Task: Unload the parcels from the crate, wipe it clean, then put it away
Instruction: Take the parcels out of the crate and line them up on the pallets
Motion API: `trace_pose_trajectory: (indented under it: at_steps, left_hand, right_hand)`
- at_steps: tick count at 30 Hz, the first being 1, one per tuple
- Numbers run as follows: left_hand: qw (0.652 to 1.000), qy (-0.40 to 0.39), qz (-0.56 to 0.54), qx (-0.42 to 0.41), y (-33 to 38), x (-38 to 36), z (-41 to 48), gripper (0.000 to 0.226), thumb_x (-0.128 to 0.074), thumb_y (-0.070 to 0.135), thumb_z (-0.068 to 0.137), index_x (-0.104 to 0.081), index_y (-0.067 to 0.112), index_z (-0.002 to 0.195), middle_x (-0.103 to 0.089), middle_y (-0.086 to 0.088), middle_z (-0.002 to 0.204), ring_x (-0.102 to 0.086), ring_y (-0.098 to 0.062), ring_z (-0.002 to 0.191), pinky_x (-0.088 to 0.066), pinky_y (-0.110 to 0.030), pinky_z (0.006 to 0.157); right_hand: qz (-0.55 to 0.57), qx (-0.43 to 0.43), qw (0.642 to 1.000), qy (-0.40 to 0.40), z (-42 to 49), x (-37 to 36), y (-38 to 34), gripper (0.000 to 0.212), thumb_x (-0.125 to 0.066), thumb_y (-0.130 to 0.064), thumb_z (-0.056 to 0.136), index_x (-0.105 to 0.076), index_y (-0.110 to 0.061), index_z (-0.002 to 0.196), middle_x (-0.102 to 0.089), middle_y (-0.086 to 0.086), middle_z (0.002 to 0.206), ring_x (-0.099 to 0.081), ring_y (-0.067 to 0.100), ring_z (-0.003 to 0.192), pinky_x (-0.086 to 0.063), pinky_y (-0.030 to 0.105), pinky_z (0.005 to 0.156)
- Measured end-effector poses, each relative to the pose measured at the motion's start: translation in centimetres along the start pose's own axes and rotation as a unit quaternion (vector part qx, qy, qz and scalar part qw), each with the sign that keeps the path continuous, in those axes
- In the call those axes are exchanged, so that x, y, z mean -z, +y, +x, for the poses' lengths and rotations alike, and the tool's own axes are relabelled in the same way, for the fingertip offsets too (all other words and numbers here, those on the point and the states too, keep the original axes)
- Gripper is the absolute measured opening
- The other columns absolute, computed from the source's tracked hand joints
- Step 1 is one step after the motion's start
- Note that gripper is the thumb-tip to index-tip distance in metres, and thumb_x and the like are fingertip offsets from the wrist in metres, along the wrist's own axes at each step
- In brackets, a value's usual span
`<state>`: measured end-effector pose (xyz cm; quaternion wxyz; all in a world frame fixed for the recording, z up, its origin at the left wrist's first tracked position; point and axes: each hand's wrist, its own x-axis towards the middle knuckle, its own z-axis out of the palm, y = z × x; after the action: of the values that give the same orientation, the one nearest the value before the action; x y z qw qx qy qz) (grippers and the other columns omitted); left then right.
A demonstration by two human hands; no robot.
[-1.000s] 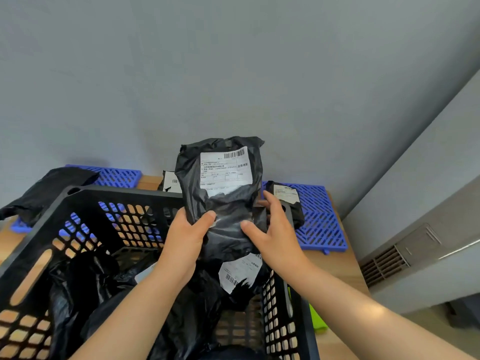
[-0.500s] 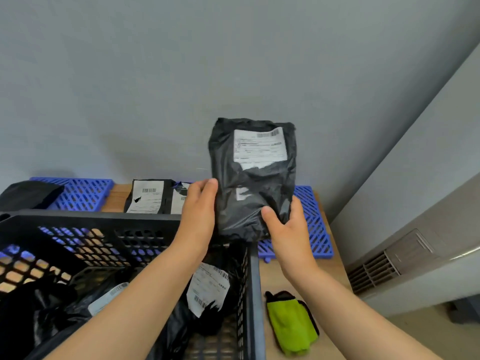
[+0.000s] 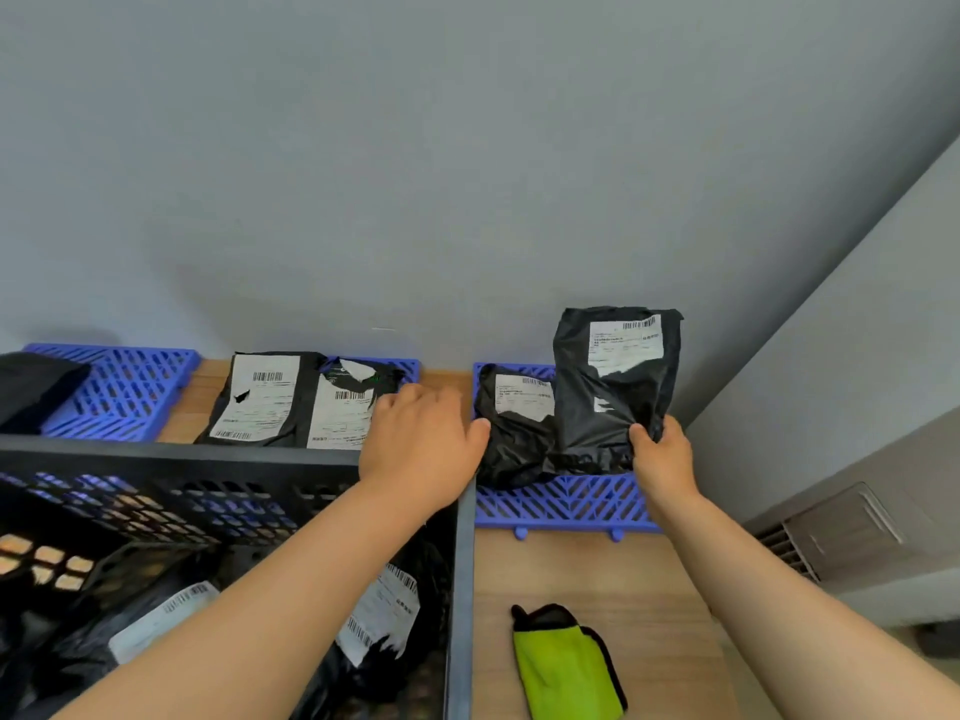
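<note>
The black slatted crate point(image 3: 218, 454) fills the lower left, with several black parcels point(image 3: 374, 615) bearing white labels inside. My right hand point(image 3: 660, 459) is shut on the lower corner of a black parcel point(image 3: 608, 387), holding it upright over the right blue mat point(image 3: 561, 504), beside another black parcel point(image 3: 511, 433) lying there. My left hand point(image 3: 421, 439) hovers over the crate's far rim, fingers apart and holding nothing. Two labelled parcels point(image 3: 260, 402) point(image 3: 345, 407) lie behind the crate.
A green and black cloth point(image 3: 569, 662) lies on the wooden table point(image 3: 571, 569) right of the crate. A blue mat point(image 3: 124, 387) with a dark parcel point(image 3: 31, 387) sits at the far left. A grey wall stands behind; a vent panel point(image 3: 841, 532) is at the right.
My left hand has let go of the parcel and drawn back over the crate rim. My right hand has carried the parcel right and down to the right blue mat.
</note>
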<state>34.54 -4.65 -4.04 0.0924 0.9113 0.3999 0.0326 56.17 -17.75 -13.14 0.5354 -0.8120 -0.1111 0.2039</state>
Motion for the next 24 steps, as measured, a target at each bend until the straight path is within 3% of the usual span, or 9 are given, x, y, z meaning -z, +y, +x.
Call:
trace_pose_trajectory:
  at_steps: [4, 9, 19, 24]
  left_hand:
    - [1.0, -0.02, 0.009, -0.005, -0.1, -0.1, 0.1, 0.046, -0.03, 0.046, 0.095, -0.056, 0.02, 0.122, -0.059, 0.0, 0.12, -0.043, -0.019, 0.118, -0.029, -0.035, 0.099]
    - [1.0, -0.018, 0.015, -0.002, 0.1, 0.0, 0.0, 0.044, -0.027, 0.043, 0.095, -0.057, 0.022, 0.119, -0.06, 0.002, 0.116, -0.043, -0.019, 0.116, -0.028, -0.035, 0.099]
    - [1.0, -0.019, 0.011, 0.007, 0.1, -0.2, 0.1, 0.042, -0.027, 0.043, 0.096, -0.055, 0.024, 0.122, -0.06, 0.004, 0.119, -0.043, -0.017, 0.116, -0.03, -0.034, 0.097]
    - [1.0, -0.018, 0.005, 0.006, 0.1, -0.1, 0.1, 0.042, -0.027, 0.041, 0.097, -0.057, 0.024, 0.12, -0.061, 0.004, 0.117, -0.044, -0.017, 0.115, -0.03, -0.034, 0.097]
  right_hand:
    - [-0.048, -0.035, 0.998, 0.0, 2.5, 0.3, 2.4, 0.029, -0.046, -0.01, 0.097, -0.053, -0.002, 0.123, -0.059, 0.018, 0.116, -0.055, 0.033, 0.106, -0.042, 0.032, 0.083]
    - [-0.084, -0.061, 0.994, -0.019, 3.7, -0.1, 3.8, 0.035, -0.047, -0.009, 0.096, -0.049, -0.003, 0.131, -0.058, 0.018, 0.121, -0.054, 0.035, 0.111, -0.044, 0.037, 0.091]
    - [-0.168, -0.028, 0.985, -0.011, 3.9, -0.5, 4.4, 0.048, -0.054, -0.012, 0.093, -0.039, -0.008, 0.138, -0.056, 0.016, 0.127, -0.055, 0.035, 0.112, -0.046, 0.04, 0.091]
    - [-0.231, 0.044, 0.971, 0.029, 2.7, -0.4, 3.9, 0.055, -0.059, -0.011, 0.088, -0.039, -0.016, 0.139, -0.053, 0.017, 0.128, -0.048, 0.035, 0.118, -0.044, 0.048, 0.098]
